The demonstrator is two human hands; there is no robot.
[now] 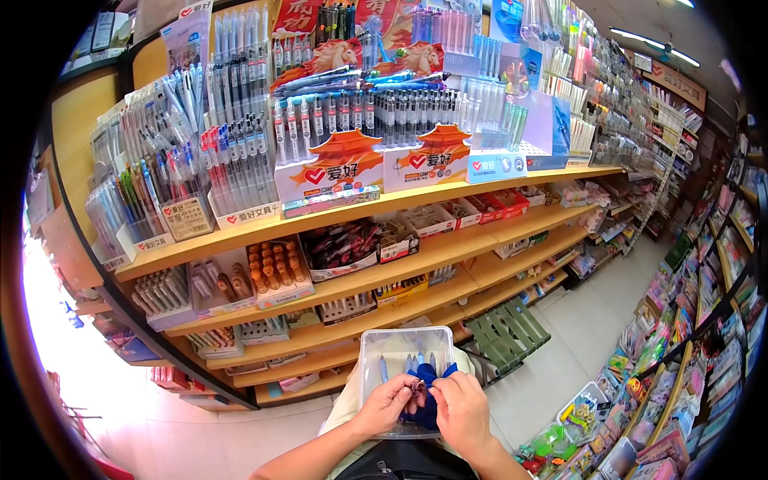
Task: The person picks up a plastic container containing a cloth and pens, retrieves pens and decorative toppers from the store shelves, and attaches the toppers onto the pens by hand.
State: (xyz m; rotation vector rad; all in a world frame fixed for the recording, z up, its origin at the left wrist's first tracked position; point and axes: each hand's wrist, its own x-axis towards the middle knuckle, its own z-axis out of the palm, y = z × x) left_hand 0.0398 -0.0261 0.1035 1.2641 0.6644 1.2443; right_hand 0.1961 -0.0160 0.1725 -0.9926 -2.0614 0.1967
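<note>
A clear plastic bin (367,352) rests on my lap, with several blue-toned pens (384,370) inside it. Above the bin, my left hand (387,406) is closed around a small dark brown item (418,386) whose kind I cannot make out. Close beside it, my right hand (464,408) pinches a bunched dark blue cloth (429,374). The cloth lies against the brown item and hangs between both hands, hiding part of the bin's inside.
A wooden shelf unit (448,188) packed with boxed pens (344,116) stands in front. On its lower shelf sits a box of orange-brown pens (274,266). A green folding stool (508,336) is at my right, and stationery racks (680,384) line the right side.
</note>
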